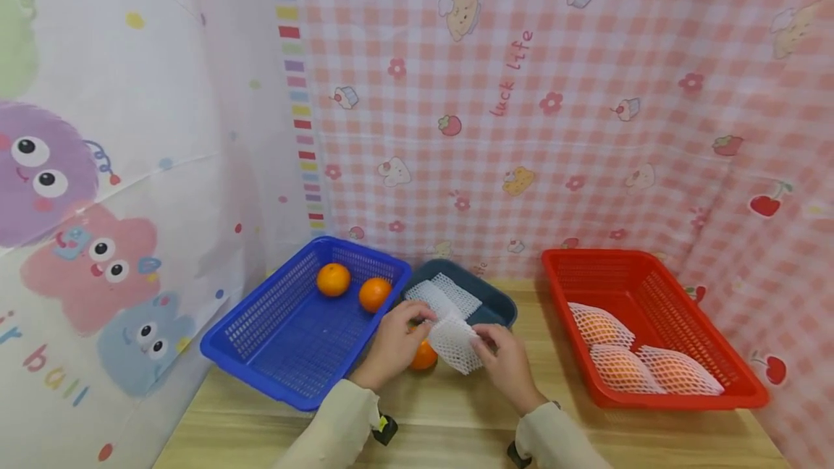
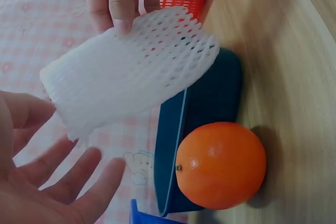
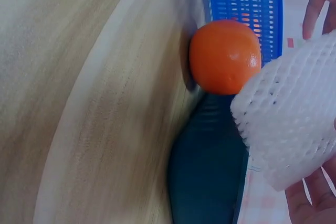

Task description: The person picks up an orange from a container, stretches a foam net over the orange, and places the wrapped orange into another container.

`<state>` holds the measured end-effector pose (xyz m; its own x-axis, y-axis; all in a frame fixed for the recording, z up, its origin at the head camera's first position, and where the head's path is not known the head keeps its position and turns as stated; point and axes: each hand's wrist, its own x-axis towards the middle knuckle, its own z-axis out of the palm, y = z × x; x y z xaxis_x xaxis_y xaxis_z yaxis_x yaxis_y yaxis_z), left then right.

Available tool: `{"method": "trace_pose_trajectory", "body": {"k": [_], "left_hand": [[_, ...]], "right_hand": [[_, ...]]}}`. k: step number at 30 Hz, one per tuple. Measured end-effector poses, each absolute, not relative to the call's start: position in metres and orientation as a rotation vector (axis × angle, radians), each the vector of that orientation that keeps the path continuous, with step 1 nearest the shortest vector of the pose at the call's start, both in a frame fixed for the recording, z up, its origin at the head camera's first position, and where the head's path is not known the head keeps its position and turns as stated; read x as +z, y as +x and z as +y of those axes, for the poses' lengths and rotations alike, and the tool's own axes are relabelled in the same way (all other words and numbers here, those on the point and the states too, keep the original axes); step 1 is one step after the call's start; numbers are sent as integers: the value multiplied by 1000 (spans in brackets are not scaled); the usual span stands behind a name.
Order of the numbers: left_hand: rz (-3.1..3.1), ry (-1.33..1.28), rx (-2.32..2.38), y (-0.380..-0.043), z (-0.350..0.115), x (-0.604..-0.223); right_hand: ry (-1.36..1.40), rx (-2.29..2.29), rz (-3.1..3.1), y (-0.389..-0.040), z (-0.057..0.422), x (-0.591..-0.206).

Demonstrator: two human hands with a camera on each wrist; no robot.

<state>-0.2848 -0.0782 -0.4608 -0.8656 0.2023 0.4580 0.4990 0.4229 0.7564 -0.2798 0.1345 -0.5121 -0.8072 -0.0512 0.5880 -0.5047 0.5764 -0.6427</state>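
Observation:
A white foam net sleeve (image 1: 454,344) hangs between the two hands over the table. My right hand (image 1: 510,364) pinches it along one side, a fingertip pressed on the mesh in the left wrist view. At the sleeve's other end, my left hand (image 1: 393,342) has its fingers spread, fingertips right at the edge. The sleeve looks flat, without fruit inside. Below and behind it, an orange (image 2: 223,165) sits on the table beside the dark teal basket (image 1: 502,304); the left hand partly hides this orange in the head view. More white foam sleeves (image 1: 459,295) lie in that basket.
To the left stands a blue basket (image 1: 287,382) with two oranges (image 1: 334,280) at its back. A red basket (image 1: 677,401) on the right holds several net-wrapped oranges (image 1: 619,368). Printed cloth (image 1: 417,187) hangs close behind and at the sides of the wooden table (image 1: 449,433).

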Motion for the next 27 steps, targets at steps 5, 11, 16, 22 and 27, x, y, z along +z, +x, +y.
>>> {"method": "trace_pose_trajectory", "body": {"k": [5, 11, 16, 22, 27], "left_hand": [[-2528, -608, -1519, -284, -80, -461], [-2571, -599, -1664, -284, -81, -462], [-2591, -660, -1477, -284, -77, -464], [-2611, -754, -1059, -282, -67, -467], [-2550, -825, -838, -278, -59, -469]], "right_hand": [[464, 1205, -2300, -275, 133, -512], [538, 1173, -2286, -271, 132, -515], [552, 1122, -2224, -271, 129, -511], [588, 1217, -2060, -277, 111, -490], [727, 1149, -2014, -277, 96, -485]]}}
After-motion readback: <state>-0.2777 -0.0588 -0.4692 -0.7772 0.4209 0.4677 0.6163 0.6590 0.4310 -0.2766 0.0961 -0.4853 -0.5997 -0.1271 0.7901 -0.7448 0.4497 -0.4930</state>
